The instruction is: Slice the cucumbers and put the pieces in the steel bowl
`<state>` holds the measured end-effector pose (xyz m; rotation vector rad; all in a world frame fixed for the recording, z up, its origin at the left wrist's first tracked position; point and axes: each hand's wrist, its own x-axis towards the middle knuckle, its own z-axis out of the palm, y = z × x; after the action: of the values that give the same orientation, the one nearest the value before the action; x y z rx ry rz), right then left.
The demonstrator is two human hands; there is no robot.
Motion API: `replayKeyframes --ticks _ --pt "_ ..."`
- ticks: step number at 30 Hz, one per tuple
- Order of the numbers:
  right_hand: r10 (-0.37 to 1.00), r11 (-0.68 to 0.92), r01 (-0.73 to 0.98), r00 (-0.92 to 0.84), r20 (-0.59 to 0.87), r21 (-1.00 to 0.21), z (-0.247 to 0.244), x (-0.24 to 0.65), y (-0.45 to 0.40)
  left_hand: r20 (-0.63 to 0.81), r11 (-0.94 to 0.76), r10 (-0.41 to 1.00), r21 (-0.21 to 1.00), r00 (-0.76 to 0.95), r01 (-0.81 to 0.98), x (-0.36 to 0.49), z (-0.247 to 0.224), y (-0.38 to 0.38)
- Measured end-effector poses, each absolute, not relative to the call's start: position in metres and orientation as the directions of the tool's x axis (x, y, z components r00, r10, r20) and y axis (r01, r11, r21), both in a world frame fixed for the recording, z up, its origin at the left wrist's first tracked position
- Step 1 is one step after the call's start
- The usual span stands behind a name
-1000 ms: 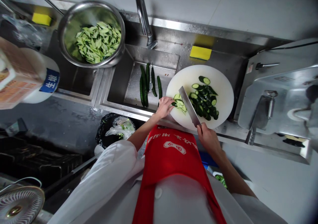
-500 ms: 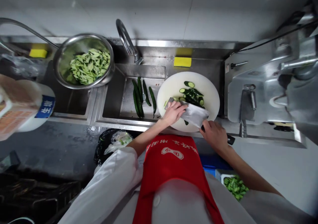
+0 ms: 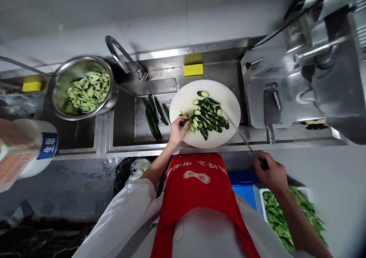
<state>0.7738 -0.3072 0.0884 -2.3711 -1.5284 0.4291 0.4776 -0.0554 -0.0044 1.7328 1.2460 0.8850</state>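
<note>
My left hand is closed at the left edge of the round white cutting board, its fingertips pinching a dark green cucumber piece. Cut cucumber chunks and paler slices lie in a heap just right of these fingers. To the right of the board, my right hand is wrapped around the handle of a cleaver. Its blade shows nearly edge-on and slants up and left over the board's right edge. Whole cucumbers rest in the sink left of the board.
A steel bowl of sliced cucumber stands over the sink divider, left of the faucet. Yellow sponges sit along the back ledge. Another cleaver lies at right. Below it is a white crate of leafy greens.
The cleaver has moved off the cucumbers to the right and turned edge-on. My left hand has left the blade and now pinches a piece at the board's left. The view has shifted right.
</note>
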Motion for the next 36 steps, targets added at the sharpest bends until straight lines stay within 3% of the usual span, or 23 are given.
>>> replayKeyframes --ticks 3,5,8,11,14,20,36 --pt "0.712 -0.676 0.565 0.666 -0.222 -0.473 0.075 0.764 -0.342 0.018 -0.239 0.854 0.901 0.521 0.361 0.534 -0.002 -0.105" --pt "0.567 -0.778 0.379 0.768 -0.3 -0.501 0.061 0.749 -0.359 -0.022 -0.314 0.749 0.869 0.663 0.383 0.569 -0.012 -0.127" --pt "0.456 -0.8 0.124 0.76 -0.462 -0.587 0.031 0.721 -0.379 -0.069 -0.496 0.609 0.745 0.79 0.447 0.594 -0.033 -0.135" --pt "0.435 -0.765 -0.047 0.698 -0.569 -0.642 -0.003 0.69 -0.39 -0.055 -0.68 0.505 0.589 0.861 0.437 0.59 -0.047 -0.123" --pt "0.451 -0.713 -0.17 0.631 -0.631 -0.68 -0.034 0.662 -0.392 -0.011 -0.777 0.406 0.521 0.914 0.352 0.578 -0.051 -0.107" --pt "0.476 -0.683 -0.175 0.63 -0.614 -0.709 -0.064 0.637 -0.381 -0.039 -0.833 0.181 0.525 0.983 0.174 0.582 -0.05 -0.094" --pt "0.514 -0.713 -0.083 0.614 -0.599 -0.696 -0.07 0.641 -0.38 -0.112 -0.84 0.143 0.511 0.983 0.18 0.592 -0.043 -0.09"
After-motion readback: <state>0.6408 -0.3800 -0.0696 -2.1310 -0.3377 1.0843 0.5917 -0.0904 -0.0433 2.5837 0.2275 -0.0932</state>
